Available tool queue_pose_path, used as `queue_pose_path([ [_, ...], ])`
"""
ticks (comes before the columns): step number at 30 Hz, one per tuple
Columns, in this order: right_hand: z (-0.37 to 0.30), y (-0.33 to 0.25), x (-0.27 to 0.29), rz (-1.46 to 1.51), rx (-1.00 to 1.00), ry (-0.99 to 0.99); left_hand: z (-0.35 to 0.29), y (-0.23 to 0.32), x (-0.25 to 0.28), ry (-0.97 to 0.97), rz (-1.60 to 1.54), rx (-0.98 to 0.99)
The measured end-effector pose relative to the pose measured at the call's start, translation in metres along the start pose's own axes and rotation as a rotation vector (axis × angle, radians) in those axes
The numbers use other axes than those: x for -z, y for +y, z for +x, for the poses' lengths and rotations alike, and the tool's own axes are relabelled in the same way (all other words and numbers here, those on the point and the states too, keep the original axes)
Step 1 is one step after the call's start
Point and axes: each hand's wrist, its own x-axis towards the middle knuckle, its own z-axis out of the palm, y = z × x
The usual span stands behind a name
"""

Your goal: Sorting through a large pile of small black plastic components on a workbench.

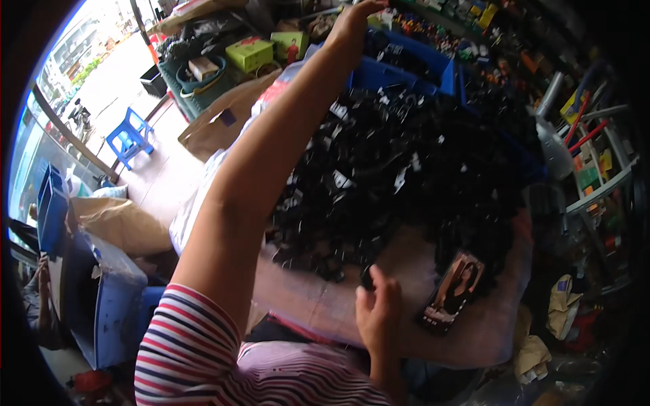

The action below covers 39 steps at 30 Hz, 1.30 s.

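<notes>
My left arm stretches far forward across the work surface, and my left hand (352,24) is at the top edge, above the far blue bin (443,71). Its fingers are mostly cut off, so their hold does not show. Close to me, my right hand (381,304) is closed in a pinch on a small black piece (366,278). A large heap of small black plastic pieces (379,162), with some pale glints among them, spreads over the table beyond it. To the right of that hand lies a phone (455,291) with a lit screen.
A pinkish cover (318,298) lies over the near table edge. Yellow-green boxes (249,54) and a green bucket (203,74) stand far left. On the floor are a blue stool (130,139) and blue crates (122,291). Metal tubing (602,189) rises at right.
</notes>
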Motion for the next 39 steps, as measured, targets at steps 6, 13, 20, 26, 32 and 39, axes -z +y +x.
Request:
queue_pose_path([
  [6, 0.01, 0.001, 0.013, -0.097, 0.048, -0.017, -0.228, -0.016, 0.081, -0.266, 0.874, -0.461],
  [13, -0.005, 0.007, 0.005, 0.109, -0.059, 0.02, -0.347, -0.075, 0.121, -0.26, 1.446, -0.475],
  [20, -0.013, -0.019, 0.021, 1.029, -0.067, 0.008, -0.357, -0.06, 0.103, -0.308, 0.985, -0.327],
  [26, -0.006, -0.03, 0.018, 0.383, 0.403, 0.104, -0.367, -0.062, 0.093, -0.366, -0.202, 0.54],
  [32, -0.018, -0.027, 0.011, 0.542, 0.079, 0.145, -0.387, -0.079, 0.088, -0.264, -0.13, 0.359],
  [39, -0.012, -0.028, 0.026, 0.466, 0.043, 0.049, -0.375, -0.087, 0.096, -0.391, -0.088, 0.404],
])
